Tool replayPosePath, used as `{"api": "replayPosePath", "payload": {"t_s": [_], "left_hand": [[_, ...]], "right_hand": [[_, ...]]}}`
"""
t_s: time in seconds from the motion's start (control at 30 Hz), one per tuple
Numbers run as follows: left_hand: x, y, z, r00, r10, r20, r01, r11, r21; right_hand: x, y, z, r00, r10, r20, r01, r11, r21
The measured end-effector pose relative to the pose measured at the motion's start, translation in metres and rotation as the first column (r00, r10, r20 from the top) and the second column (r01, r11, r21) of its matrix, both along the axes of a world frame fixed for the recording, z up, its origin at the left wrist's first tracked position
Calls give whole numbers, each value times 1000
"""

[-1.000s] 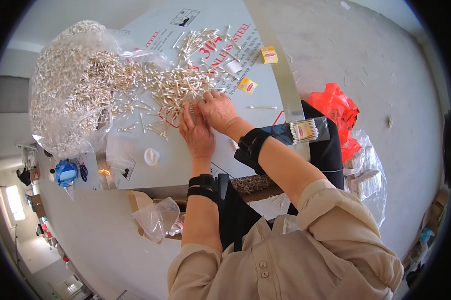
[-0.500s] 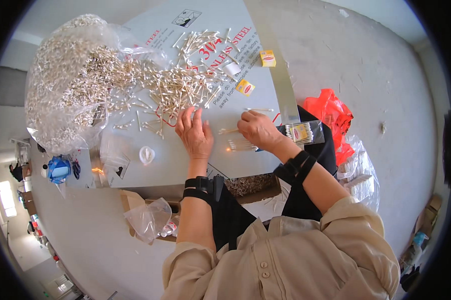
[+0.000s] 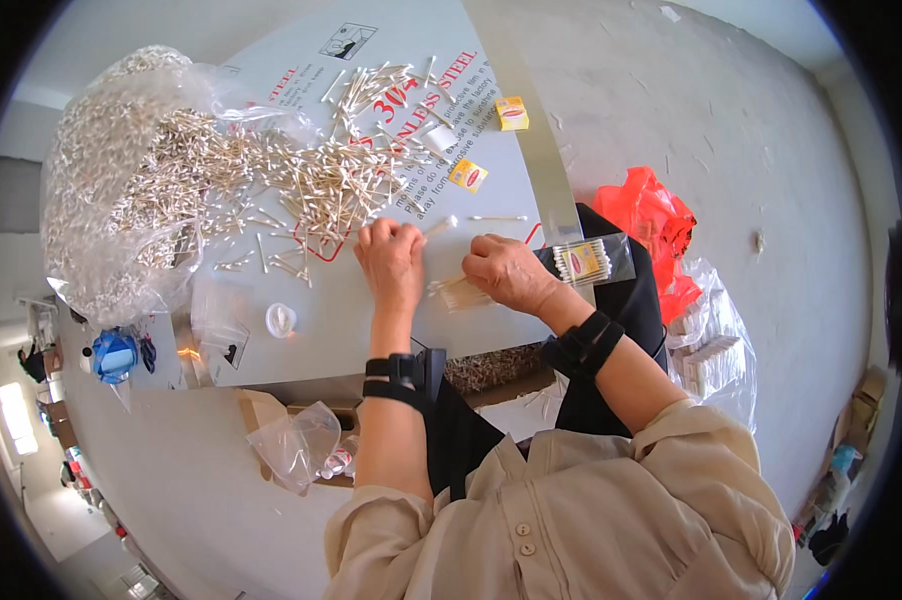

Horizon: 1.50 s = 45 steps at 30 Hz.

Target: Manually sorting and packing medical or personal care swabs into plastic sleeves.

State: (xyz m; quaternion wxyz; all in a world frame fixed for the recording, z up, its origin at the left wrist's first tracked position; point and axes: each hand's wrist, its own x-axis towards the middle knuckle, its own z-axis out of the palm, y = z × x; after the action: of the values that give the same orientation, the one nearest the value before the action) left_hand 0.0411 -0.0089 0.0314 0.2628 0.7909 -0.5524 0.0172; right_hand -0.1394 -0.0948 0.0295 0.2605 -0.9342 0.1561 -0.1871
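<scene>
My left hand is closed at the near edge of a loose heap of cotton swabs. A few cotton swabs stick out to the right from its pinched fingers. My right hand is to its right, fingers curled in; what they grip is hidden. Beneath it, a row of cotton swabs lies in what looks like clear film. By my right wrist is a clear packet of swabs with a yellow label. One single swab rests on the table just beyond my right hand.
A large clear bag of swabs spills onto the table at left. Two small yellow cards and a white cylinder lie farther back. Nearer are a round white container and clear bags. A red bag is at right.
My left hand has gone from spread fingers at the heap to a pinch with swabs in it. My right hand has stayed closed, shifting slightly. The whole view has shifted a little.
</scene>
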Motion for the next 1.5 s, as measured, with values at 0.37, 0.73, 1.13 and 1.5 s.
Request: {"api": "replayPosePath", "payload": {"t_s": [0.37, 0.73, 1.13, 1.5], "left_hand": [[-64, 37, 11, 971, -237, -24, 238, 956, 174], [-46, 11, 1, 953, -271, 133, 224, 931, 288], [-24, 10, 16, 958, -269, -96, 282, 947, 153], [-42, 13, -5, 983, -182, -37, 185, 977, 109]], "right_hand": [[-27, 28, 4, 795, -577, 187, 416, 743, 524], [-33, 51, 6, 793, -597, 125, 406, 670, 621], [-35, 46, -2, 808, -582, 89, 434, 692, 578], [-34, 52, -5, 732, -637, 242, 352, 657, 667]]}}
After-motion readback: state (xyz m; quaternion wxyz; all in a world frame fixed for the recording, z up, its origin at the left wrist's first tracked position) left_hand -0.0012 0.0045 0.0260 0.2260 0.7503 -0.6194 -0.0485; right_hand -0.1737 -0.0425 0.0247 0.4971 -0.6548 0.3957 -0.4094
